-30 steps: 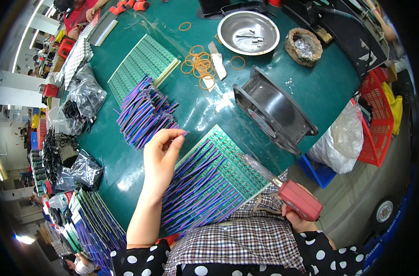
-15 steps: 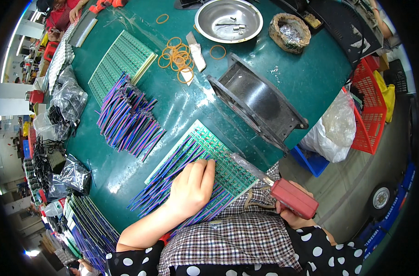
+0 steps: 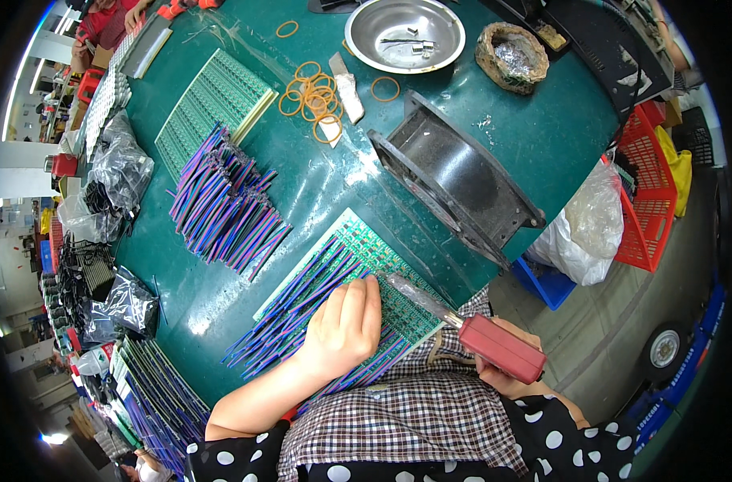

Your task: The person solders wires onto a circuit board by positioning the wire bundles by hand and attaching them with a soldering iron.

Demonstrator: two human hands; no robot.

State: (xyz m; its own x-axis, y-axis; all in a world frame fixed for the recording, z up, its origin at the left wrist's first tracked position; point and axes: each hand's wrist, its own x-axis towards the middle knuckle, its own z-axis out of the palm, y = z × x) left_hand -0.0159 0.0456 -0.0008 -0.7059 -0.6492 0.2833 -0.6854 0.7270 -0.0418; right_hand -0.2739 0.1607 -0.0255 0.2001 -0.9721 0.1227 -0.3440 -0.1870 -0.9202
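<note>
A green circuit board panel (image 3: 358,241) lies slanted at the near table edge, with rows of blue, purple and dark wires (image 3: 289,297) running off its left side. Over it rests my left hand (image 3: 346,321), fingers pinched together at the board; whatever is between the fingertips is hidden. My right hand (image 3: 498,377) is wrapped round the red handle of a soldering iron (image 3: 502,347). Its metal barrel points left across the board, the tip close beside my left fingertips. Farther left, a bundle of cut wires (image 3: 229,209) lies against a stack of similar green boards (image 3: 213,108).
A black spool-like holder (image 3: 454,173) stands right of the board. Behind are rubber bands (image 3: 309,96), a steel bowl (image 3: 404,36) holding small parts, and a rough brown dish (image 3: 510,58). Plastic bags (image 3: 121,173) line the left edge. Red crates (image 3: 647,193) stand at the right.
The soldering iron has moved left with my right hand, its tip now nearer my left fingertips. My left hand has shifted slightly right. The view has moved a little.
</note>
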